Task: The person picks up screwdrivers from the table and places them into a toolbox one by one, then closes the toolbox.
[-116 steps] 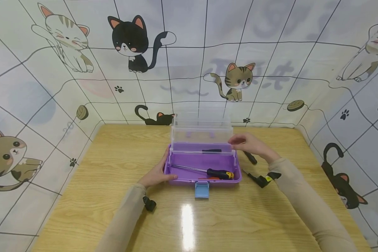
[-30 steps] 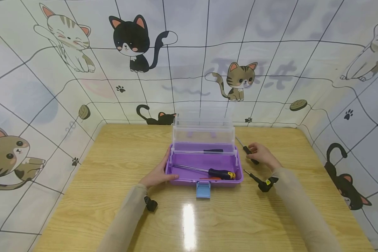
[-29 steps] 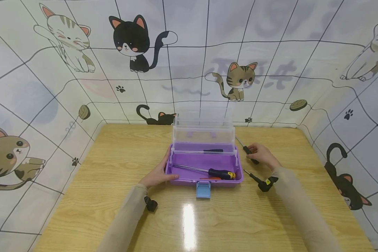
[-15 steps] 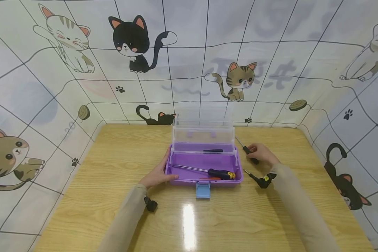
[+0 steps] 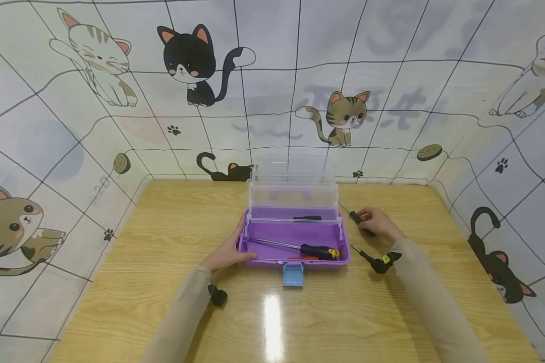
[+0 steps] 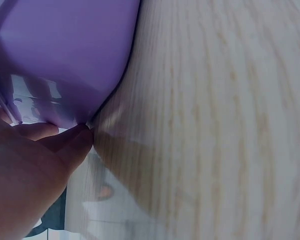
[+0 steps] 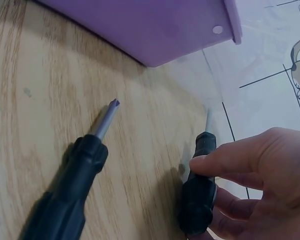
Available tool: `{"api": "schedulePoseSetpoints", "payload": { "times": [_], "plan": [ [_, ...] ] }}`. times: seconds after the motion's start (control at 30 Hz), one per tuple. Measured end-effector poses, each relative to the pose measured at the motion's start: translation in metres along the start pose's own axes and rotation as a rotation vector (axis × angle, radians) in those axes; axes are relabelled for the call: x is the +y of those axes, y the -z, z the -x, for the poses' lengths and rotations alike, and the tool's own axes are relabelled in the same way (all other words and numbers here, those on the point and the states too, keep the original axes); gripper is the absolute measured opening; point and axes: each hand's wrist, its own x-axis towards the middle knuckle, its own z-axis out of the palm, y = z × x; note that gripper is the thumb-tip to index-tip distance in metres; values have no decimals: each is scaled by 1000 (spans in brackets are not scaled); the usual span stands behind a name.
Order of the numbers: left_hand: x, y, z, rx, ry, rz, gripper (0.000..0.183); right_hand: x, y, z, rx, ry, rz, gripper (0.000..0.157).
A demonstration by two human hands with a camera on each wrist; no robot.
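Note:
My left hand (image 5: 227, 250) holds the left end of a purple toolbox (image 5: 295, 264), thumb at the front corner and fingers along the side wall. In the left wrist view, the fingertips (image 6: 82, 135) press against the box near the tabletop. Right of the box, my right hand (image 5: 378, 223) pinches the black handle of a screwdriver (image 7: 197, 200) between thumb and fingers. Its shaft points toward the back wall. A second black screwdriver (image 7: 64, 195) lies closer to the front, its tip toward the box and its handle partly hidden under my wrist camera.
The toolbox's clear lid (image 5: 292, 194) stands raised at the back. Inside lie a black and yellow screwdriver (image 5: 318, 251), a red-handled tool (image 5: 303, 258) and a thin black-handled screwdriver (image 5: 307, 218). A blue latch (image 5: 293, 276) hangs down in front. The cat-patterned wall (image 5: 272, 116) borders the wooden table (image 5: 186, 201).
My right hand has left the box's right rear corner and moved right and down onto the screwdriver, its fingers now around the handle. My left hand has stayed on the box.

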Motion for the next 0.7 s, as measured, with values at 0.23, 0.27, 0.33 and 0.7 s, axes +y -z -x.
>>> {"api": "schedulePoseSetpoints", "payload": {
  "times": [0.23,0.27,0.33,0.7],
  "plan": [
    [13,0,3,-25,9,4,118,4,2,1,12,11,-63,43],
    [18,0,4,-28,12,6,118,3,2,1,13,15,-69,42],
    [28,0,7,-33,13,11,117,3,3,3,14,20,-70,43],
    [37,-1,11,-30,25,8,116,4,11,11,43,-4,-59,42]
  ]
}}
